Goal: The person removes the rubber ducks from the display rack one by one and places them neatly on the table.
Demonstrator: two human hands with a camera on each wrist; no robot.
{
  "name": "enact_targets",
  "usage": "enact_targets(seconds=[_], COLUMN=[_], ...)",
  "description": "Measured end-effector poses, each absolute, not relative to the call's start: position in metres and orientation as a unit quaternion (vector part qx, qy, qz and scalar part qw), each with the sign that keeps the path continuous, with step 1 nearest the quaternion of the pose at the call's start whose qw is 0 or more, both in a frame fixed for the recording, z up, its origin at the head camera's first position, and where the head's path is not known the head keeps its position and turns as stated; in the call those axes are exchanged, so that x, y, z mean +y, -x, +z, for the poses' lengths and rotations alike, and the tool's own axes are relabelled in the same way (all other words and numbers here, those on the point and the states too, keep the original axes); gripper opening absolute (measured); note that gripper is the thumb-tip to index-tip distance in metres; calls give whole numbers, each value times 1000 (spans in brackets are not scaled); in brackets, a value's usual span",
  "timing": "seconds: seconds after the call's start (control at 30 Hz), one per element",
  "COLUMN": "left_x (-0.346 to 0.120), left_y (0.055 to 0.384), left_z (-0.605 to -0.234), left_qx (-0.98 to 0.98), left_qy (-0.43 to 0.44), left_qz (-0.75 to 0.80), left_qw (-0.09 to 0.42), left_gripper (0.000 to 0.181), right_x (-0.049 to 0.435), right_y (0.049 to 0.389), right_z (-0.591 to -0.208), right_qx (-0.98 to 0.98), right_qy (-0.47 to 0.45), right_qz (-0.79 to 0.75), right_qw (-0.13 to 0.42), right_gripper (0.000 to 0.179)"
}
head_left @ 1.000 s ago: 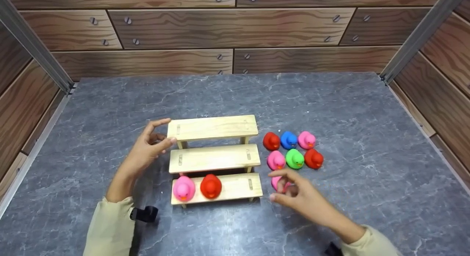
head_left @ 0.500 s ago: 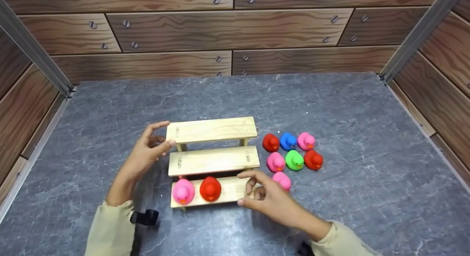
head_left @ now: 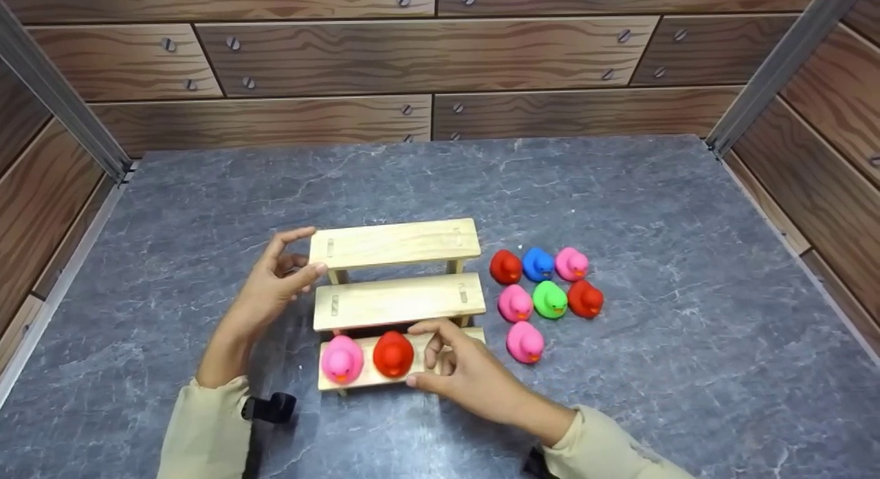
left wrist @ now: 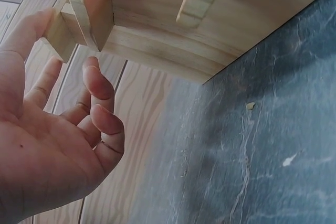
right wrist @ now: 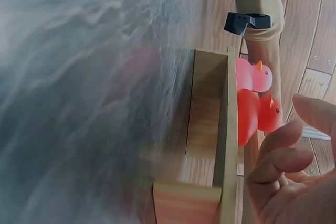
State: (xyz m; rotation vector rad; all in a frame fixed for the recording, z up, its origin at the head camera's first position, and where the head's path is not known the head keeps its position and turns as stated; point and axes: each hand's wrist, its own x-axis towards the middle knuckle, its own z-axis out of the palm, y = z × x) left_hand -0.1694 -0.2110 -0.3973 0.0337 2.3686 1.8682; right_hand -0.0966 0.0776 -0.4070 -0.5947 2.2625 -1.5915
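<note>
A three-step wooden stand (head_left: pixel 399 302) rests on the grey surface. On its lowest step sit a pink rubber duck (head_left: pixel 342 359) and, to its right, a red rubber duck (head_left: pixel 393 354). My left hand (head_left: pixel 267 290) pinches the left end of the top step between thumb and index finger; the left wrist view shows the other fingers (left wrist: pixel 107 121) loosely bent. Over the lowest step, just right of the red duck, my right hand (head_left: pixel 474 379) has thumb and index finger spread, holding nothing. It hides part of that step.
Right of the stand several rubber ducks are grouped: a blue one (head_left: pixel 538 264), a green one (head_left: pixel 550 299), red ones (head_left: pixel 585 299) and pink ones (head_left: pixel 525 342). Wood-patterned panels (head_left: pixel 426 56) enclose the back and sides.
My right hand has moved left from beside the nearest loose pink duck to the red duck on the lowest step, uncovering that pink duck. My left hand keeps its grip on the stand.
</note>
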Motion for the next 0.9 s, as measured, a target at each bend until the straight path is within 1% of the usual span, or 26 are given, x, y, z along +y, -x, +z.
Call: enact_targets(seconds=[0.27,0.47,0.63,0.9], left_x=[-212,-212,-212,-212], left_y=[169,170,169,170], left_z=[-396,-395,-397,-399], left_qx=[785,779,767,766], left_qy=[-11,-14,-12,-11], left_qz=[616,624,638,639], left_qw=[63,64,66,63], left_gripper=[58,58,58,57], right_x=[62,60,60,59], right_y=[101,105,107,107], right_z=[-409,-407,-409,-410], right_qx=[810,827,842,838], right_qy=[214,222,225,230], right_qz=[-525,-492,-468,-471], right_qw=[148,155,148,151], right_gripper=[48,45,43,34])
